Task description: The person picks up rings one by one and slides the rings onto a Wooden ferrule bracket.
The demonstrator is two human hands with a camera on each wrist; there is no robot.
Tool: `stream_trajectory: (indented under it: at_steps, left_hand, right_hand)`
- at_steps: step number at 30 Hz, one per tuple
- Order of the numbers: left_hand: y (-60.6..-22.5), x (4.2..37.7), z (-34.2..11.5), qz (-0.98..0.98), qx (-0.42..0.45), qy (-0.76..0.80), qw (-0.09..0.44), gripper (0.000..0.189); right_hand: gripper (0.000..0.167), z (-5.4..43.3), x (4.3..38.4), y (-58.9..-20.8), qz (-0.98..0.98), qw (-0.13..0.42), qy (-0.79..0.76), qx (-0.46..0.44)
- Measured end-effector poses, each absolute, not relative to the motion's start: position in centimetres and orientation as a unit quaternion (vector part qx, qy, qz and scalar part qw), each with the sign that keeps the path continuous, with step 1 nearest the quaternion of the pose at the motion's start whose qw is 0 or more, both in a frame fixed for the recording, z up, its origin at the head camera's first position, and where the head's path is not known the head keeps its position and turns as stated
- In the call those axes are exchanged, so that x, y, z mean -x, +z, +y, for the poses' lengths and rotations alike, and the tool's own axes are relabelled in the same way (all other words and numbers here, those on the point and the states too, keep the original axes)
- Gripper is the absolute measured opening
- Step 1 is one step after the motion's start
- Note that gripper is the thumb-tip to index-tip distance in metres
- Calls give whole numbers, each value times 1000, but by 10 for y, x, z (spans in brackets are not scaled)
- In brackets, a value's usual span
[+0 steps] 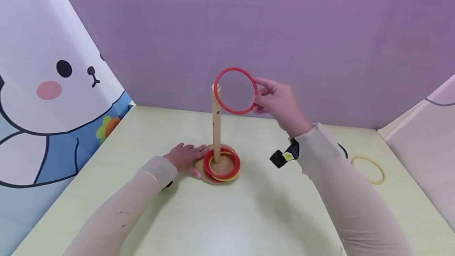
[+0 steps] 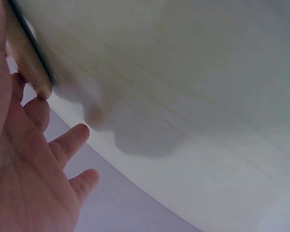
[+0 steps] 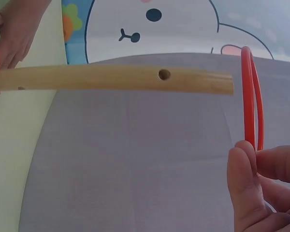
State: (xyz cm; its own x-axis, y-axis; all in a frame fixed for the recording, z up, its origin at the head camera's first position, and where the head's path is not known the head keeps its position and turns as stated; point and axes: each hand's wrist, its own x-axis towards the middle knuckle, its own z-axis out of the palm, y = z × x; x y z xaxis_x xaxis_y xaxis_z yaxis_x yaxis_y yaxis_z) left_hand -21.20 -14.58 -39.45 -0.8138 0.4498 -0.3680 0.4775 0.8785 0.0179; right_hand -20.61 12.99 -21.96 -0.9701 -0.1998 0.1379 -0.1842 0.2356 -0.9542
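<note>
In the head view my right hand (image 1: 279, 102) pinches a thin red ring (image 1: 236, 112) between thumb and fingers, beside the top of a wooden peg (image 1: 217, 129). The right wrist view shows the red ring (image 3: 249, 96) nearly edge-on, just beyond the end of the wooden peg (image 3: 135, 79). My left hand (image 1: 185, 158) rests against the left edge of the round wooden base (image 1: 227, 164), fingers spread and fairly straight. Fingertips of that hand (image 2: 38, 159) touch the base's rim (image 2: 31, 63) in the left wrist view. Red and yellow rings (image 1: 237, 166) lie around the peg's foot.
A yellow ring (image 1: 383, 175) lies on the pale table (image 1: 220, 220) at the right, partly hidden by my right sleeve. Behind the table hangs a purple cloth (image 1: 284, 31). A cartoon-printed cloth (image 1: 28, 50) stands on the left, and another light panel (image 1: 426, 137) on the right.
</note>
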Motion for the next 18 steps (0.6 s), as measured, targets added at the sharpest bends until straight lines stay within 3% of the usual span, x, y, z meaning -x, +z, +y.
stream_trajectory:
  at_steps: [18]
  left_hand:
    - [-395,211,-147,952,-237,-36,188,92]
  right_hand:
    - [51,105,207,-231,781,34,-609,135]
